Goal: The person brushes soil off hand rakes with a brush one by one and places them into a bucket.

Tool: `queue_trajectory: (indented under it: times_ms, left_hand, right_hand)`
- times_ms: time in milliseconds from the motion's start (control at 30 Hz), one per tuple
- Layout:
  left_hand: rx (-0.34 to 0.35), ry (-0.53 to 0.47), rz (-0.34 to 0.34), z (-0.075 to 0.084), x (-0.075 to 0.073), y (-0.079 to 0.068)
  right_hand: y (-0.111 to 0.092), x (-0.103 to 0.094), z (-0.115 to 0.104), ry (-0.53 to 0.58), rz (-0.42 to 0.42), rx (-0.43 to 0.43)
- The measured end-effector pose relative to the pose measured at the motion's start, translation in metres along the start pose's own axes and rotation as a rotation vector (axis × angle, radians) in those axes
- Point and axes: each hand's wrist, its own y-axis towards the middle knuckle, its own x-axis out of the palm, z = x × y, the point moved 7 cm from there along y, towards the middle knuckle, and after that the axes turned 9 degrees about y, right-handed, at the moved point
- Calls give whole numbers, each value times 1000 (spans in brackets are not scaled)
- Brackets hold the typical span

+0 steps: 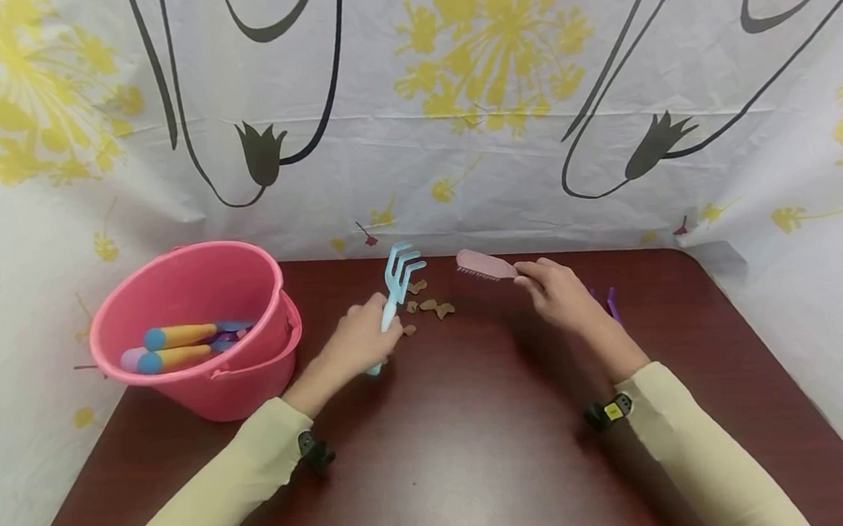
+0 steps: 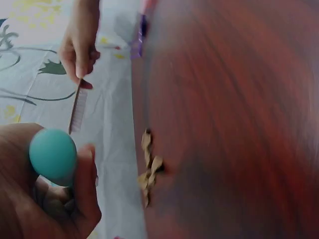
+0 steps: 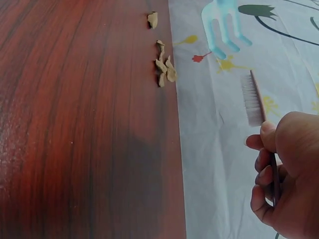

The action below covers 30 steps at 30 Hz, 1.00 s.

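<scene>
My left hand point(image 1: 358, 335) grips a light blue toy hand rake point(image 1: 396, 278) by its handle, prongs up, over the back of the table. The rounded handle end point(image 2: 53, 155) shows close up in the left wrist view. My right hand point(image 1: 560, 297) holds a small pink brush point(image 1: 483, 264) by its dark handle, raised off the table. Its pale bristles point(image 3: 251, 99) are plain in the right wrist view. Several small tan, crumpled-looking pieces point(image 1: 428, 305) lie on the table between the hands, just beyond and right of the left hand.
At the left, a pink bucket point(image 1: 251, 378) contains several toy tools with yellow handles point(image 1: 179, 335). Something thin and purple point(image 1: 612, 305) lies partly hidden behind my right wrist. A patterned white cloth point(image 1: 413, 172) hangs along the back edge of the dark wooden table point(image 1: 452, 444).
</scene>
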Motion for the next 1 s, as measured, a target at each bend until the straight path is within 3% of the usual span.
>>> queue_trajectory:
  times_ms: [167, 367, 667, 1000]
  left_hand:
    - [107, 419, 79, 8, -18, 1]
    - [136, 717, 83, 16, -15, -3]
    - [99, 854, 46, 22, 3, -13]
    - [112, 909, 93, 32, 6, -16]
  right_hand:
    - [1, -6, 0, 21, -8, 25]
    - [2, -7, 2, 30, -2, 31]
    - [10, 9, -11, 48, -7, -24]
    - [25, 40, -46, 60, -110, -117]
